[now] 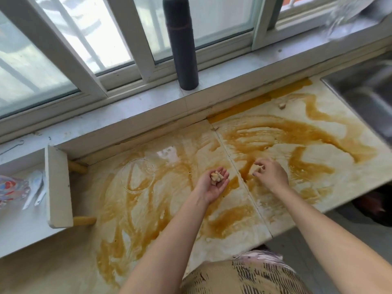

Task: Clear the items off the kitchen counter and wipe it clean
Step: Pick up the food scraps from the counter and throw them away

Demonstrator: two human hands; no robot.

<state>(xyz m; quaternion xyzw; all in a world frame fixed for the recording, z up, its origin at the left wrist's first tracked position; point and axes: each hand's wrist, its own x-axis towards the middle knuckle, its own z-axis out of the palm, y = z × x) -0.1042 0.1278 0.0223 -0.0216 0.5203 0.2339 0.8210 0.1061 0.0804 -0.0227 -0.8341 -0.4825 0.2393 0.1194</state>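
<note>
The pale stone counter (pixel 331 187) is smeared all over with wide streaks of orange-brown liquid. My left hand (pixel 214 184) is held palm up over the middle of the counter, cupping several beige scraps (pixel 216 178). My right hand (pixel 270 175) is just to the right, fingers pinched on a small beige scrap (pixel 257 169) at the counter surface. Another small scrap (pixel 282 106) lies near the back wall on the right. A clear glass (pixel 137 177) stands on the counter left of my left hand.
A tall dark flask (pixel 184 45) stands on the windowsill. A steel sink (pixel 369 96) is at the far right. On the left, a white raised ledge (pixel 58 187) borders a shelf holding white spoons (pixel 35 189) and a colourful glass dish (pixel 10 192).
</note>
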